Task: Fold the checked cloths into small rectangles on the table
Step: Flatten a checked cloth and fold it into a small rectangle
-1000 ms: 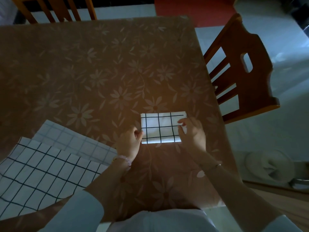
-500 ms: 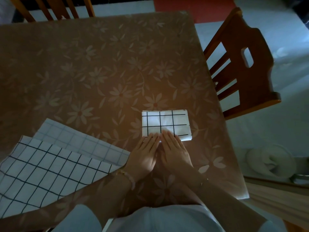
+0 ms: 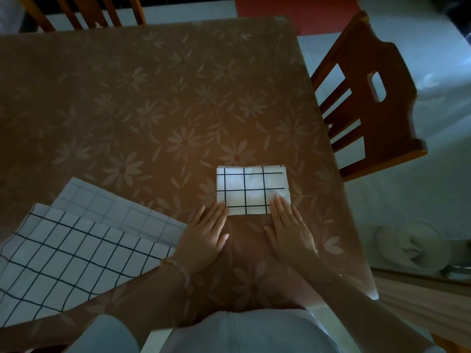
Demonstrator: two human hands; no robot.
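While folded checked cloth lies on table, left hand and right hand press near corners, fingers flat.

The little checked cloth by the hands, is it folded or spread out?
Folded: the little checked cloth lies as a small neat rectangle, only a few squares across, flat on the table.

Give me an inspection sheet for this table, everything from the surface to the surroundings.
Surface: table under a brown flowered cover.
Job's things: one folded cloth, a small rectangle; two unfolded cloths overlapping at the near left.
Clutter: nothing seen.
Hands: left hand and right hand flat, fingertips on the folded cloth's near corners.
Cables: nothing seen.
Surroundings: wooden chair on the right, far chair beyond the table.
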